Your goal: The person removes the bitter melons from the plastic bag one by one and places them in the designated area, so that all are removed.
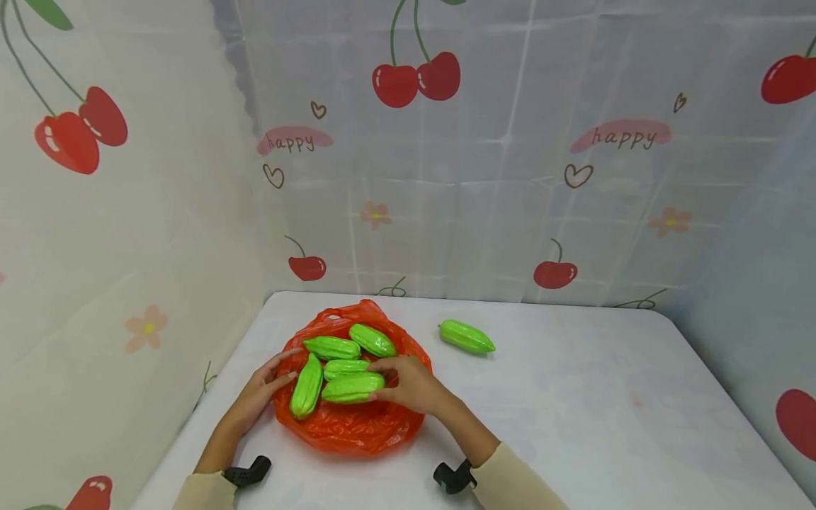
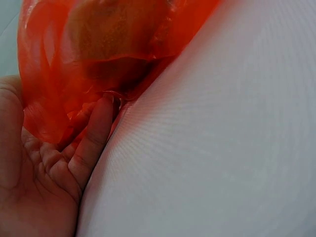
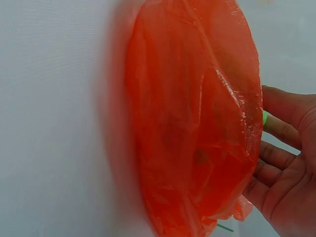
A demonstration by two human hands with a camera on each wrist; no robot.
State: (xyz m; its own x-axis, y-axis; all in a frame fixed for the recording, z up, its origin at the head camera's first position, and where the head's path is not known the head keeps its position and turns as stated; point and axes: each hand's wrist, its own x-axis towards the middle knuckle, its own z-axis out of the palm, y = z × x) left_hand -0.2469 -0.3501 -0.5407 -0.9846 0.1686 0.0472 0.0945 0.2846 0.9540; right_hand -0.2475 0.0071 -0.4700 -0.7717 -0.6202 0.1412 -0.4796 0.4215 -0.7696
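A red plastic bag [image 1: 357, 435] lies open on the table, with several bright green ridged gourds [image 1: 307, 387] in its mouth. My right hand [image 1: 408, 382] reaches over the bag's right rim and pinches the right end of the nearest gourd [image 1: 350, 389] between thumb and fingers. In the right wrist view, the bag wall [image 3: 192, 118] hides most of that gourd. Against the bag's left side rests my left hand [image 1: 258, 389], its fingers extended along the rim. The left wrist view shows that hand's little finger [image 2: 96, 131] touching the bag's underside; other fingertips are hidden behind the plastic.
Another green gourd [image 1: 467, 336] lies alone on the white table [image 1: 574, 411], right of and behind the bag. Printed cherry curtains [image 1: 446, 177] rise along the table's back and sides. A black wrist device [image 1: 248, 472] sits on each forearm.
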